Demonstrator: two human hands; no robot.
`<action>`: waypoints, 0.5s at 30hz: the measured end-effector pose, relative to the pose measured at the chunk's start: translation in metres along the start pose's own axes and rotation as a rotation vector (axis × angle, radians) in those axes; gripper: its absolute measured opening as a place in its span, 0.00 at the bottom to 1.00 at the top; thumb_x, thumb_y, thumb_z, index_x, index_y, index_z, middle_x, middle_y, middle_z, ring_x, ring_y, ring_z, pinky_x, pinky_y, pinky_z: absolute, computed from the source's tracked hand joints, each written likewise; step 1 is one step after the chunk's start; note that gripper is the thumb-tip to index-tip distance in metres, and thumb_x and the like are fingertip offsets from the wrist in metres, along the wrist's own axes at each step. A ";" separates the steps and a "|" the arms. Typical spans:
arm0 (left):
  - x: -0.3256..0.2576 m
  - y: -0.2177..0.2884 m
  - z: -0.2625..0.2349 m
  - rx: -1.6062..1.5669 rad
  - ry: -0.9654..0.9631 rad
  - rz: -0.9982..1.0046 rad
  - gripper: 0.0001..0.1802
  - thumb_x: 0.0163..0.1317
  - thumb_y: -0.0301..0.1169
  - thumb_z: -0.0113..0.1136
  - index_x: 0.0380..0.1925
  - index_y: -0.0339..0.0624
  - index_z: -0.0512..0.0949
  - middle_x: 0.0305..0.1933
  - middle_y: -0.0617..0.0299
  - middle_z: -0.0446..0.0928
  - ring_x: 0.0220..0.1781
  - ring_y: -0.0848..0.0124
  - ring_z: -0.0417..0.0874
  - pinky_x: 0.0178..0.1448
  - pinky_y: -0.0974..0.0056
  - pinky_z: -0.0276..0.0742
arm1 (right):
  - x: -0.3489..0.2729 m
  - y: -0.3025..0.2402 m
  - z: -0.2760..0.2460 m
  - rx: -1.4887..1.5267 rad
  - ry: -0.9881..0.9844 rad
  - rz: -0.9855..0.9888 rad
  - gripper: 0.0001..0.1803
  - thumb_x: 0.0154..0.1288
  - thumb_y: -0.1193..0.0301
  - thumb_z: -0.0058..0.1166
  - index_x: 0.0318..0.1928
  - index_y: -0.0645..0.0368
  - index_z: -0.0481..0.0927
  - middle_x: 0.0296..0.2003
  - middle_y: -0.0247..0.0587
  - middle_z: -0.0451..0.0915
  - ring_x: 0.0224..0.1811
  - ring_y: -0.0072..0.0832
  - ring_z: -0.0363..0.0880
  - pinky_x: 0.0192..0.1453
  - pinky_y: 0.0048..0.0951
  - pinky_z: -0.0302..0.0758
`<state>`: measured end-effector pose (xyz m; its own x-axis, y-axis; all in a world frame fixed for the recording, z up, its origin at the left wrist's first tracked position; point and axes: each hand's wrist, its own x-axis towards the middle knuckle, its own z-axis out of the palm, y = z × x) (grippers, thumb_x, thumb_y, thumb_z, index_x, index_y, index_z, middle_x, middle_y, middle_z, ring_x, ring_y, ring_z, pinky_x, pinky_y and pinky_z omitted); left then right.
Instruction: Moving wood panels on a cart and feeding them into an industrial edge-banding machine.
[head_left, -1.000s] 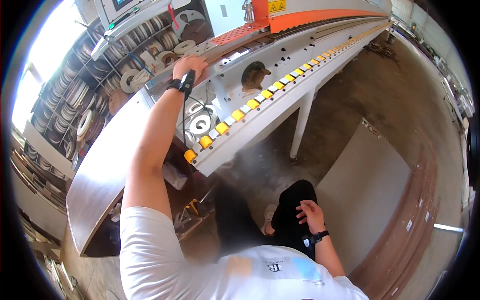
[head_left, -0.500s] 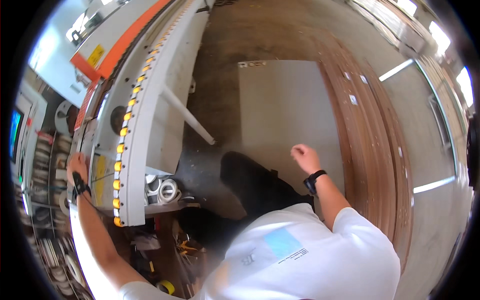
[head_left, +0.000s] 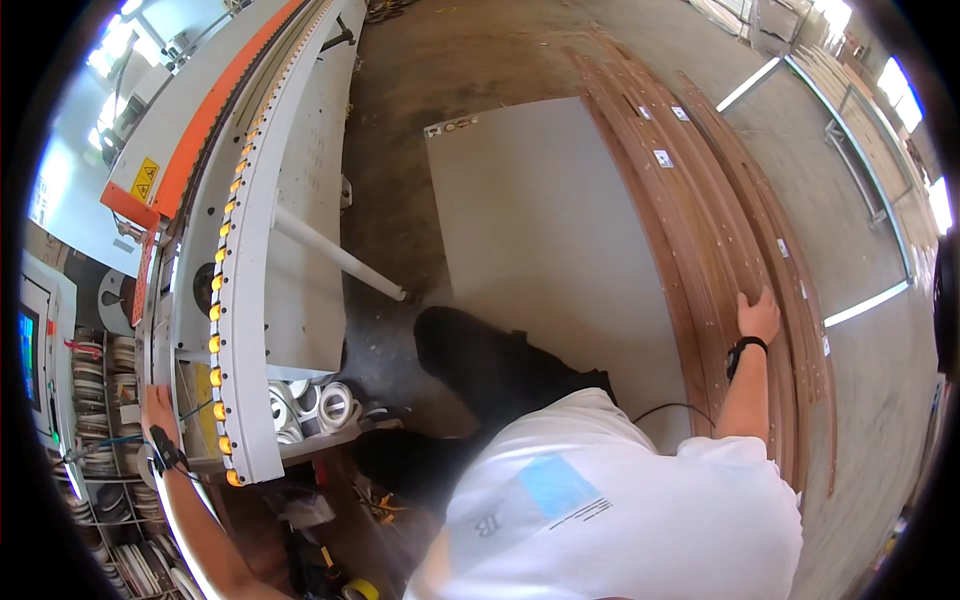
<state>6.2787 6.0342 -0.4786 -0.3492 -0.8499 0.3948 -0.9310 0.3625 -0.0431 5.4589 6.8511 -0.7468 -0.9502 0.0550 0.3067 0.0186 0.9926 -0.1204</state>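
Observation:
My right hand (head_left: 758,315) lies flat, fingers apart, on top of a stack of long brown wood panels (head_left: 700,190) that stands on edge at the right. It wears a black wrist strap. My left hand (head_left: 156,408) reaches back to the near end of a long white and orange machine (head_left: 255,230) and rests on its edge beside a row of yellow rollers (head_left: 222,320); whether it grips anything is unclear. A large grey board (head_left: 545,230) leans against the wood panels.
Rolls of white edge tape (head_left: 310,405) lie under the machine's end. A rack of more tape rolls (head_left: 95,470) and a control screen (head_left: 28,350) stand at the far left. A white support leg (head_left: 335,258) angles down to the dusty concrete floor (head_left: 450,60).
My view has swung from the machine toward the floor and the panels. My right hand has risen from my leg to the top of the wood panel stack. The left hand stays on the machine.

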 end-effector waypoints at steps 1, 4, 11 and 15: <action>-0.006 0.000 0.000 -0.018 0.022 0.018 0.19 0.83 0.45 0.51 0.45 0.41 0.79 0.42 0.39 0.82 0.46 0.35 0.82 0.48 0.40 0.76 | 0.003 0.017 -0.004 -0.036 -0.065 0.100 0.39 0.67 0.48 0.66 0.73 0.52 0.76 0.72 0.47 0.78 0.74 0.48 0.74 0.76 0.48 0.73; -0.028 -0.014 -0.005 -0.039 0.080 0.044 0.18 0.83 0.44 0.52 0.44 0.40 0.79 0.41 0.39 0.81 0.45 0.35 0.82 0.47 0.42 0.76 | 0.006 0.022 -0.024 -0.060 -0.220 0.251 0.44 0.66 0.45 0.67 0.76 0.52 0.73 0.76 0.47 0.73 0.78 0.47 0.70 0.79 0.47 0.71; -0.036 -0.009 -0.008 -0.114 0.074 0.027 0.15 0.82 0.39 0.52 0.44 0.37 0.78 0.40 0.41 0.82 0.42 0.39 0.83 0.45 0.45 0.77 | 0.028 0.048 -0.021 0.072 -0.390 0.194 0.48 0.56 0.49 0.78 0.75 0.52 0.76 0.72 0.51 0.77 0.73 0.47 0.77 0.74 0.47 0.76; -0.038 0.003 -0.017 -0.108 0.068 0.034 0.14 0.82 0.38 0.53 0.47 0.37 0.79 0.42 0.41 0.82 0.45 0.39 0.84 0.48 0.47 0.78 | 0.010 0.022 -0.034 0.033 -0.215 0.163 0.41 0.52 0.54 0.80 0.68 0.51 0.82 0.63 0.48 0.83 0.66 0.47 0.83 0.69 0.47 0.79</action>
<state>6.2910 6.0738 -0.4783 -0.3691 -0.8095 0.4566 -0.9005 0.4331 0.0399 5.4601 6.8768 -0.7139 -0.9799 0.1856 0.0733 0.1697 0.9683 -0.1834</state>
